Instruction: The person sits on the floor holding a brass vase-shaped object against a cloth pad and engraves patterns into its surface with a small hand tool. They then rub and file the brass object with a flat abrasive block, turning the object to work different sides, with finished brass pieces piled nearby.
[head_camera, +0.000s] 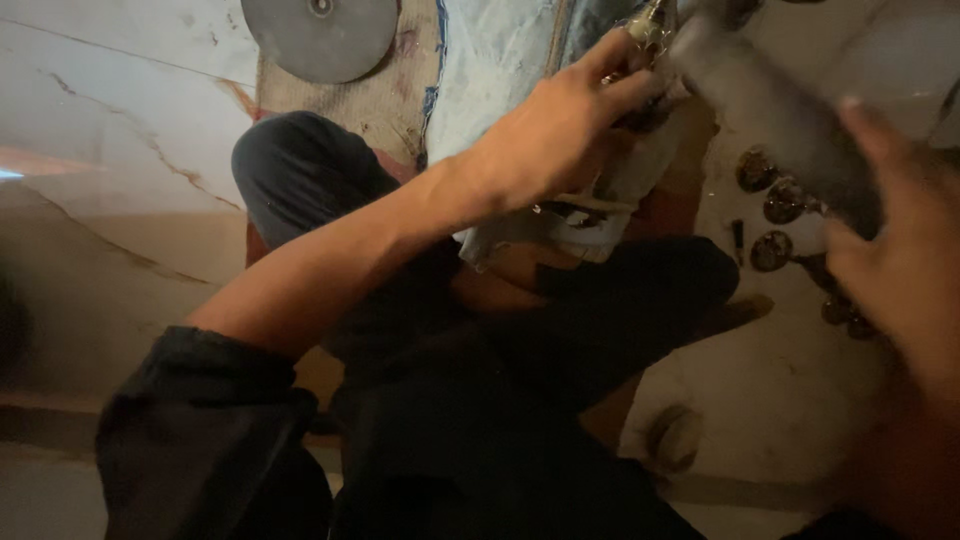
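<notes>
My left hand (560, 130) reaches forward and pinches a small shiny metal part (650, 28) at the upper end of a grey cylindrical tool (775, 115). That tool runs diagonally down to the right. My right hand (895, 270) wraps around its lower end, blurred. Under the hands lies a pale blue-white cloth (500, 60) spread on a brown mat. My crossed legs in dark trousers (480, 340) fill the middle of the view.
A grey metal disc (320, 35) lies at the top left on the mat (390, 100). Several dark round metal parts (770, 200) and a small dark pin (738, 238) sit on the pale floor at the right. Marble-like floor (110, 180) spreads to the left.
</notes>
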